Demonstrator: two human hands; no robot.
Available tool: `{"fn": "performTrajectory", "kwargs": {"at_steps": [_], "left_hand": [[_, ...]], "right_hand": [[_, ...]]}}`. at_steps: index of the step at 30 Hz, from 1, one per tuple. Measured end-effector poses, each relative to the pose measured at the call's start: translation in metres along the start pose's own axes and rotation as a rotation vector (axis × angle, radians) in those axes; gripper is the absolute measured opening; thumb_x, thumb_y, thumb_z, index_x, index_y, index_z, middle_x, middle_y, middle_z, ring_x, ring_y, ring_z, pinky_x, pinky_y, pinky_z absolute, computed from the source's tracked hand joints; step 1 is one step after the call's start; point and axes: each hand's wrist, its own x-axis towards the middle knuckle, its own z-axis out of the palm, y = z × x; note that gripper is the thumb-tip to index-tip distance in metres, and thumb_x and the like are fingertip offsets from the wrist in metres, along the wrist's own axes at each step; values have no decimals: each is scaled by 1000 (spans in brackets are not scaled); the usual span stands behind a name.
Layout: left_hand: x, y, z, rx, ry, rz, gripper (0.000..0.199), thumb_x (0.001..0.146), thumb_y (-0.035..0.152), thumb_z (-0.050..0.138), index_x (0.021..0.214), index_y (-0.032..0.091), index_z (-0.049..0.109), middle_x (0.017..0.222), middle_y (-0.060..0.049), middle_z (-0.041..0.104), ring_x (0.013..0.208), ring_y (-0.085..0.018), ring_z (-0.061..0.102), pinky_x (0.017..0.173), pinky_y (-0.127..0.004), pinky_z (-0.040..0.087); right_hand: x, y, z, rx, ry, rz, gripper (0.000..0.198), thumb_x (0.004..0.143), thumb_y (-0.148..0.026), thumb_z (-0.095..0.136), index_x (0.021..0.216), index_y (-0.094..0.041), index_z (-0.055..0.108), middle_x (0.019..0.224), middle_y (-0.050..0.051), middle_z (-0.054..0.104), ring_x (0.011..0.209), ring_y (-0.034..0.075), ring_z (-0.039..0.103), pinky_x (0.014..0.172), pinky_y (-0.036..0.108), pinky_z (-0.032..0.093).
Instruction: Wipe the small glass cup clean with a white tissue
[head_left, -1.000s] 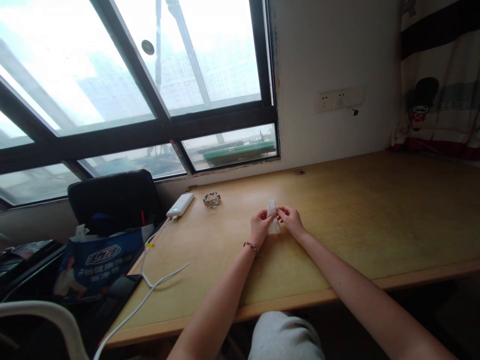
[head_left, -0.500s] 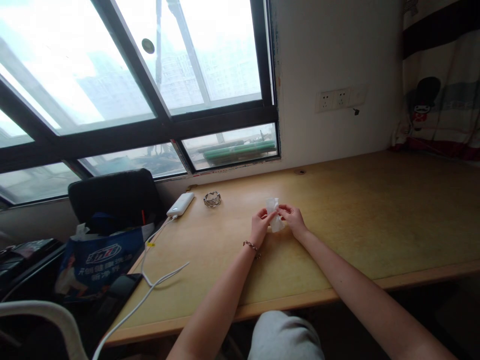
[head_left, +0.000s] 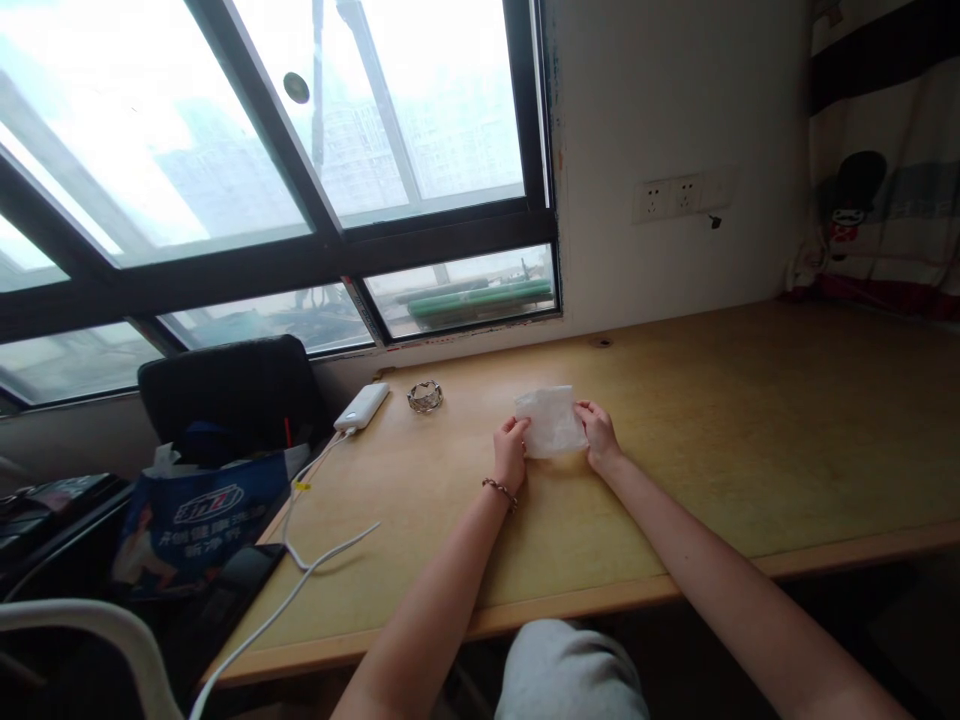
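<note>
A thin white tissue (head_left: 553, 422) is stretched out flat between my two hands, just over the tabletop. My left hand (head_left: 511, 448) pinches its left edge, thumb on the near face. On the opposite edge, my right hand (head_left: 598, 432) grips it between thumb and fingers. The sheet looks slightly creased and see-through. A braided bracelet (head_left: 500, 490) circles my left wrist. Farther back and to the left, a silvery openwork ring-shaped piece (head_left: 425, 397) lies on the table, apart from both hands.
A white power bank (head_left: 361, 408) with a white cable (head_left: 341, 547) sits at the left edge of the wooden table (head_left: 750, 430). Beyond that edge are a black chair (head_left: 229, 390) and a blue bag (head_left: 202, 520). A window and wall stand behind.
The tissue was bunched between my fingers and is now spread wide. My hands have moved apart, left hand slightly leftward and right hand to the right.
</note>
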Motion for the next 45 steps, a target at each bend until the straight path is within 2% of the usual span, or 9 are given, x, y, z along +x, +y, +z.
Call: {"fn": "performTrajectory", "kwargs": {"at_steps": [2,5,7,9,13,18,23,28,45], "left_hand": [[3,-1,-1,-60,19,-16,28,62,28,56,84,12,58,69,-2,61,55,-11,54,51,-22,42],[6,-2,-1,-97,27,-26,26,59,27,57,81,12,58,67,-1,61,54,-11,55,53,-23,43],[6,-1,-1,-102,17,-25,27,59,28,59,80,12,58,65,-1,61,54,-11,55,52,-23,44],[4,-1,-1,-92,-9,-27,30,61,32,61,83,12,59,68,-2,62,56,-12,57,54,-24,44],[1,-1,0,-22,-73,-38,43,59,38,67,92,10,60,78,-7,65,66,-17,61,61,-28,47],[3,-4,-1,5,-32,-50,44,53,33,73,88,8,61,80,-11,66,64,-18,61,60,-29,48],[4,-5,0,-31,16,-44,39,55,32,70,85,10,61,73,-8,65,59,-16,60,56,-26,46],[6,-7,-1,-33,63,-30,31,55,34,69,75,12,58,61,-3,62,51,-12,56,50,-23,43],[4,-4,-1,-25,79,-20,32,54,37,70,70,12,57,58,0,58,48,-9,52,48,-20,38]], "right_hand": [[0,0,0,7,-9,11,18,62,-34,56,70,-18,50,58,-2,57,50,11,51,45,21,38],[-3,0,1,15,-138,71,22,66,-38,55,71,-17,53,64,1,62,54,14,55,48,23,41],[-5,0,2,11,-228,112,24,64,-39,59,73,-16,57,67,3,64,56,15,57,50,25,43],[-6,1,2,-1,-255,121,27,59,-35,65,75,-14,60,68,4,65,56,16,58,52,26,45],[-3,6,0,3,-213,94,32,52,-30,70,77,-12,63,68,4,66,56,16,59,56,28,47],[-1,5,0,12,-150,77,33,51,-30,70,78,-12,65,70,5,67,57,17,60,55,27,47],[0,4,-2,19,-131,75,31,51,-29,70,77,-12,66,68,4,67,56,16,59,54,27,46],[3,7,-3,49,-90,61,30,51,-31,69,75,-13,66,65,3,66,54,16,59,53,27,45],[3,3,-3,75,-19,51,24,54,-33,67,68,-15,64,59,-1,64,50,11,54,49,22,40]]}}
